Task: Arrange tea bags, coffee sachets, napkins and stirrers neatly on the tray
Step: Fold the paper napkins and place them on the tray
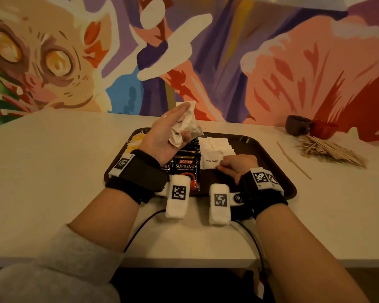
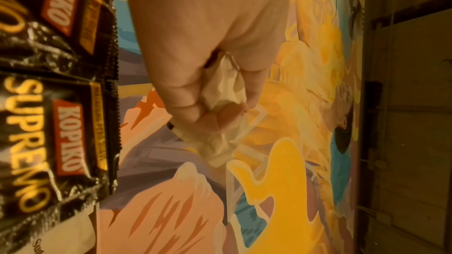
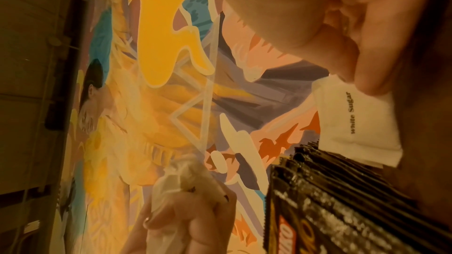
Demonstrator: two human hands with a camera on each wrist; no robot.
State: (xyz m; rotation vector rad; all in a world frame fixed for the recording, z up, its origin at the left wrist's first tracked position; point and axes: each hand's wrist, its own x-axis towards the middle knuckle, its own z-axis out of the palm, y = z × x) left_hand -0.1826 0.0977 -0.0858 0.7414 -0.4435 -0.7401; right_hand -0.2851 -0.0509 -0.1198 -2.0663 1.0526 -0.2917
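Left hand (image 1: 162,136) raised above the tray (image 1: 278,171), fingers clamped on crumpled sachets (image 1: 185,125) for sorting; right hand (image 1: 239,167) fingers together, pinching a sugar sachet (image 1: 211,161) into line.

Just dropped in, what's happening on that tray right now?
The left hand is raised above the brown tray, holding a bunch of crumpled white packets. The right hand rests on the tray, fingers on the front white sugar sachet. Kopiko coffee sachets sit in a row beside the sugar, with tea bags at far left. The stirrers lie off the tray, on the table.
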